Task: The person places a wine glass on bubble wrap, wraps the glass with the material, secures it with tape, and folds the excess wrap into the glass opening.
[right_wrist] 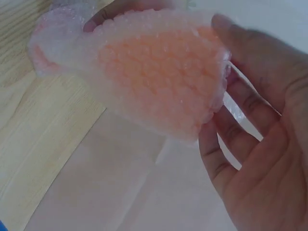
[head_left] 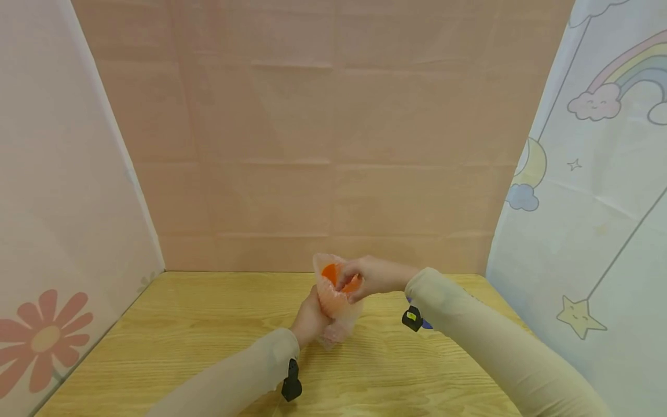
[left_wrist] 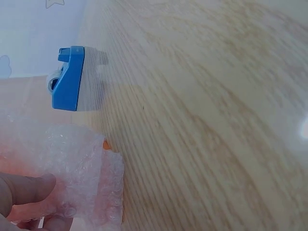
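A bundle of clear bubble wrap is held up over the table, with an orange object showing at its open upper end. The object's kind is hidden by the wrap. My left hand grips the bundle low on its left side; its thumb lies along the wrap in the left wrist view. From the right, my right hand holds the upper edge of the wrap. In the right wrist view its thumb is at the near top corner and curled fingers meet the edge below.
A blue tape dispenser stands on the wooden table, partly behind the right sleeve in the head view. A beige backdrop rises behind the table, with patterned walls at the sides.
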Available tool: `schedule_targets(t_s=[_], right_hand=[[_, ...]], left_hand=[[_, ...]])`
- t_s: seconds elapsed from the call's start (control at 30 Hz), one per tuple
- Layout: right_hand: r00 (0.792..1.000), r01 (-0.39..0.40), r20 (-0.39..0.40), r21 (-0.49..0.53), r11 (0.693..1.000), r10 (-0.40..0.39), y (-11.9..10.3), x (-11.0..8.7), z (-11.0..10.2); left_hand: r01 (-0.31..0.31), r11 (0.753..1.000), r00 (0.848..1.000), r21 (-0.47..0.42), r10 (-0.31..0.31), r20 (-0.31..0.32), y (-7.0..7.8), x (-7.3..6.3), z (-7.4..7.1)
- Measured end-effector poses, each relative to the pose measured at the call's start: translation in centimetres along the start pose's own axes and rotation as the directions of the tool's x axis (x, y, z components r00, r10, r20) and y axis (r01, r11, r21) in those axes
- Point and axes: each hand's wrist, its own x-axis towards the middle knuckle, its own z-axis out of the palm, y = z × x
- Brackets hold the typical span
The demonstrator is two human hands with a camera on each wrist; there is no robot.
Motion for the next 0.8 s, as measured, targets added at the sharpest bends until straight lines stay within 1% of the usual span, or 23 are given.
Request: schedule_targets(t_s=[0.1, 0.17, 0.33, 0.57, 0.63, 0.7, 0.77, 0.8], right_hand=[[0.999, 0.021, 0.026, -0.045, 0.999, -0.02, 0.0, 0.0, -0.1], [0.999, 0.025, 0.042, -0.092, 0.995, -0.021, -0.1, 0.1, -0.1], [0.998, 0.037, 0.066, -0.203, 0.979, -0.024, -0.8, 0.5, 0.0], [0.998, 0.061, 0.05, -0.272, 0.96, -0.05, -1.2, 0.9, 0.3], [0.997, 0.067, 0.047, -0.28, 0.958, -0.056, -1.2, 1.0, 0.4], [0.997, 0.065, 0.05, -0.263, 0.963, -0.054, -1.0, 1.0, 0.3], [0.997, 0.049, 0.061, -0.214, 0.976, -0.037, -0.9, 0.9, 0.1], [0.997, 0.03, 0.069, -0.165, 0.986, -0.019, -0.8, 0.9, 0.0]], left_hand=[[-0.001, 1.0, 1.0, -0.007, 0.001, 0.003, 0.0, 0.0, 0.0], [-0.009, 1.0, 1.0, -0.004, 0.009, 0.001, 0.0, 0.0, 0.0], [-0.018, 1.0, 1.0, -0.009, 0.018, 0.001, -0.1, 0.0, -0.1], [-0.022, 0.999, 1.0, -0.025, 0.022, 0.005, -0.6, 0.1, -0.3], [-0.022, 0.999, 1.0, -0.033, 0.022, 0.005, -0.6, 0.1, -0.3], [-0.029, 0.999, 1.0, -0.044, 0.029, 0.008, -0.7, 0.1, -0.3], [-0.027, 0.998, 1.0, -0.048, 0.028, 0.01, -0.7, 0.1, -0.3], [-0.028, 0.999, 1.0, -0.043, 0.028, 0.009, -0.7, 0.1, -0.3]])
